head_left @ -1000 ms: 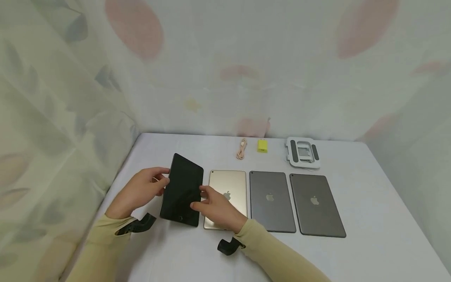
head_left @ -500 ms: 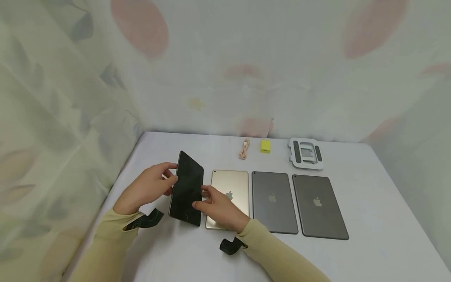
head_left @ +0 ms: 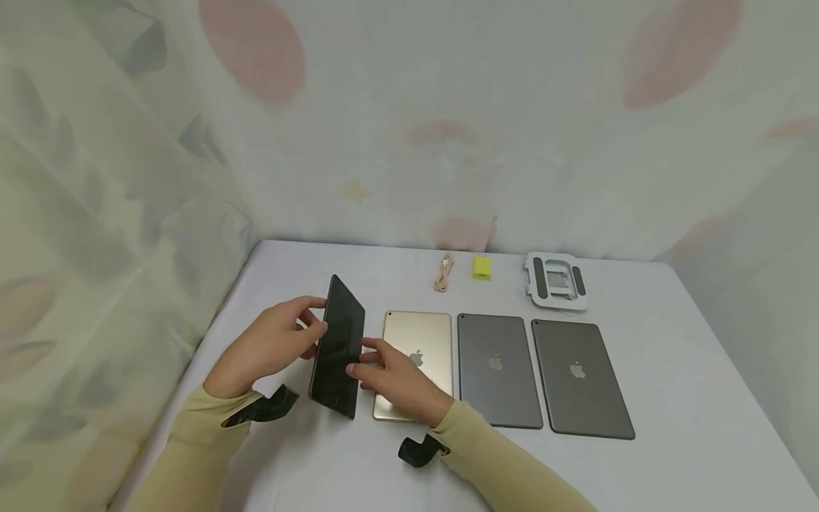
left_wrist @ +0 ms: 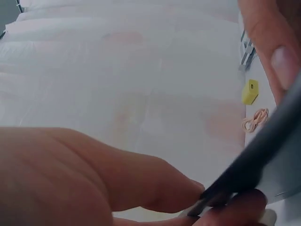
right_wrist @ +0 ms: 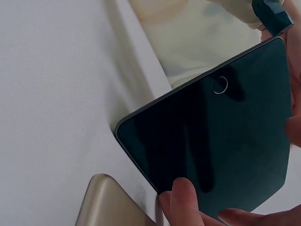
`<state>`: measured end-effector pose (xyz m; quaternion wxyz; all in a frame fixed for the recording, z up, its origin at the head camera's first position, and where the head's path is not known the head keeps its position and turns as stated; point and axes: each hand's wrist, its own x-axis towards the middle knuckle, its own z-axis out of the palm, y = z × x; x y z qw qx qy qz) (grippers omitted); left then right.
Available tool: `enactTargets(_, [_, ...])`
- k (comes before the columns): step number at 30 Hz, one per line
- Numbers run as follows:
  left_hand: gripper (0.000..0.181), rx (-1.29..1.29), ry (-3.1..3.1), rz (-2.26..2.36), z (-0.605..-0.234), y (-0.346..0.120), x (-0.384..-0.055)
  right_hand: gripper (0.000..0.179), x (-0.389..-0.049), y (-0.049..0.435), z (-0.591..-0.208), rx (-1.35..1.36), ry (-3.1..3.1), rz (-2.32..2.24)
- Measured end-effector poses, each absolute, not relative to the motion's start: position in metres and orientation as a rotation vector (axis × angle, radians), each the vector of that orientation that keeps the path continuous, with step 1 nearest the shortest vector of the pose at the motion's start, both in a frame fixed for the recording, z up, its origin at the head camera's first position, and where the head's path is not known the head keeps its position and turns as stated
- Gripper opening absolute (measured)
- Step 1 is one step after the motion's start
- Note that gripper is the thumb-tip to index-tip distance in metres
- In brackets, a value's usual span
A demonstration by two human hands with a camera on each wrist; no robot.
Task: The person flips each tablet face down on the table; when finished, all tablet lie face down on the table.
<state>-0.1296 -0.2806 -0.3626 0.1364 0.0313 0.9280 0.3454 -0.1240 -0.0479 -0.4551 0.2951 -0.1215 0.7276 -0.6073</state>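
A tablet with a black screen (head_left: pixel 338 348) stands tilted on its long edge above the table, held between both hands. My left hand (head_left: pixel 271 345) pinches its left edge with thumb and fingers. On the opposite edge, my right hand (head_left: pixel 403 380) grips with the thumb on the screen side. The right wrist view shows the round home button on the dark screen (right_wrist: pixel 244 127). Just right of it lies a gold tablet (head_left: pixel 416 327), back up and partly covered by my right hand. A grey tablet (head_left: pixel 499 387) and a darker grey tablet (head_left: pixel 585 398) lie beyond, also back up.
Along the back of the white table (head_left: pixel 691 370) lie a coiled pink cable (head_left: pixel 443 274), a yellow charger plug (head_left: pixel 482 268) and a white folded stand (head_left: pixel 540 277) with dark pads. Patterned cloth (head_left: pixel 358 107) hangs at the back and sides.
The held tablet has turned steeper, so its screen shows narrower and faces more to the right. My left hand has moved slightly right. The other tablets stay in place.
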Motion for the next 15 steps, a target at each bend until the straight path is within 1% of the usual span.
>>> enactTargets(8, [0.055, 0.047, 2.636, 1.105, -0.365, -0.274, -0.131, 0.087, -0.128, -0.048, -0.457, -0.369, 1.870, -1.635])
enactTargets(15, [0.057, 0.016, 2.603, 1.144, -0.369, -0.267, -0.131, 0.086, -0.127, -0.049, -0.457, -0.363, 1.830, -1.685])
